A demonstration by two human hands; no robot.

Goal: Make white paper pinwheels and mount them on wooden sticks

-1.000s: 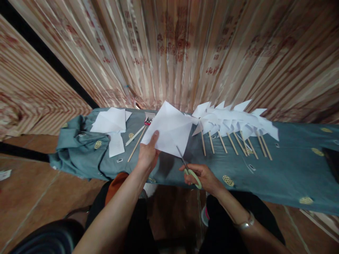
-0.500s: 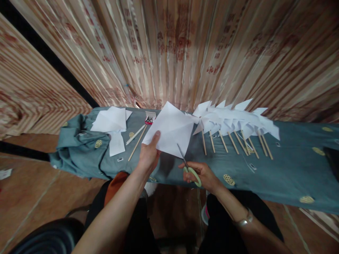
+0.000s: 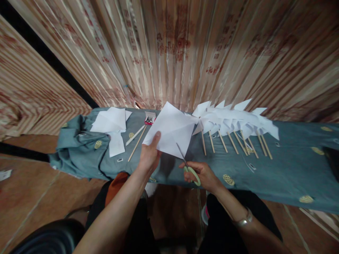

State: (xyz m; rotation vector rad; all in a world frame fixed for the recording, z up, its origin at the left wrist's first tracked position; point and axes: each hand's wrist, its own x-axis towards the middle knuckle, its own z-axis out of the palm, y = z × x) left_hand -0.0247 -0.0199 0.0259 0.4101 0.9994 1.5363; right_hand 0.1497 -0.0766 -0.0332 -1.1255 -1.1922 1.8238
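Where the long bench (image 3: pixel 291 169) runs across the room under a blue-grey cloth, a pleated pink-and-cream curtain (image 3: pixel 185 53) hangs close behind it and brown floor tiles (image 3: pixel 26 190) spread below.

From the head camera, the left hand (image 3: pixel 148 155) pinches the near left edge of a creased white paper sheet (image 3: pixel 172 130), thumb on top, holding it tilted above the cloth. Just below and right of the sheet, the right hand (image 3: pixel 202 176) is closed through the green handles of the scissors (image 3: pixel 189 168), whose blades reach the sheet's lower corner.

Right of the sheet lies a row of white pinwheels (image 3: pixel 233 120) on wooden sticks, overlapping one another. Left of it lie two loose sticks (image 3: pixel 137 143), a small open box (image 3: pixel 149 119) and a pile of white sheets (image 3: pixel 111 121).

What the box holds is too small to make out, and I cannot tell how far the blades are parted. The frame cuts off the bench's right end, and the cloth hides its legs.
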